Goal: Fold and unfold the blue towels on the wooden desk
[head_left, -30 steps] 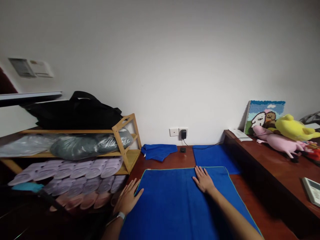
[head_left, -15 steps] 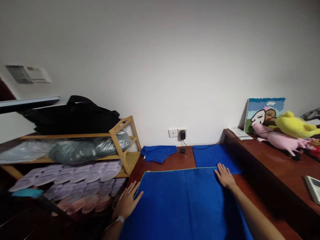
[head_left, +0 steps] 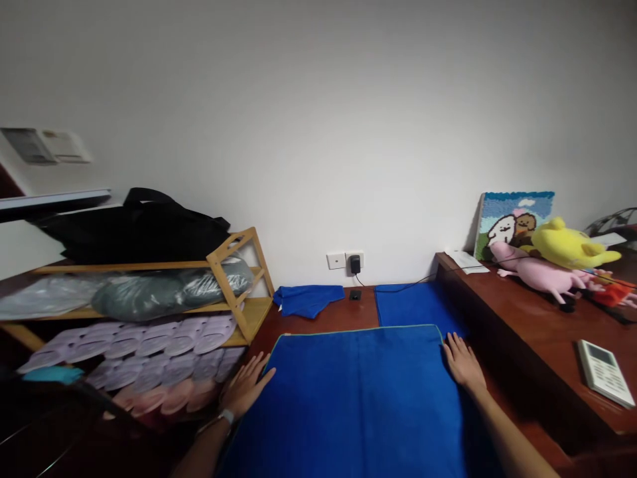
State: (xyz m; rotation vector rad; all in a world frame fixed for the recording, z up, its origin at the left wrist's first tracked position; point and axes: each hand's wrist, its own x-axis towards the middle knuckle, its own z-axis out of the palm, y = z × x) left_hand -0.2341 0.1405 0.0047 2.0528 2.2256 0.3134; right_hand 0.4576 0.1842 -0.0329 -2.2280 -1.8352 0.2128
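A large blue cloth (head_left: 358,398) with a thin green edge lies spread over the reddish-brown table (head_left: 365,313). Along its left edge rests my left hand (head_left: 246,388), fingers stretched out and a band on the wrist. My right hand (head_left: 464,362) lies flat at the far right corner, its fingers spread. Neither hand grips anything. Beyond the large cloth, a crumpled blue cloth (head_left: 308,300) is at the left, and a flat blue cloth (head_left: 415,305) lies partly under the large one at the right.
On the left stands a wooden rack (head_left: 249,318) with slippers (head_left: 169,335), plastic-wrapped goods and a black bag (head_left: 134,232). A raised ledge (head_left: 527,325) on the right carries plush toys (head_left: 542,272), a picture (head_left: 512,226) and a white remote (head_left: 604,372). A black adapter (head_left: 355,264) sits in the wall socket.
My right hand has shifted from on top of the cloth outward to its right edge. The cloth's far right corner now shows. The view has turned slightly right.
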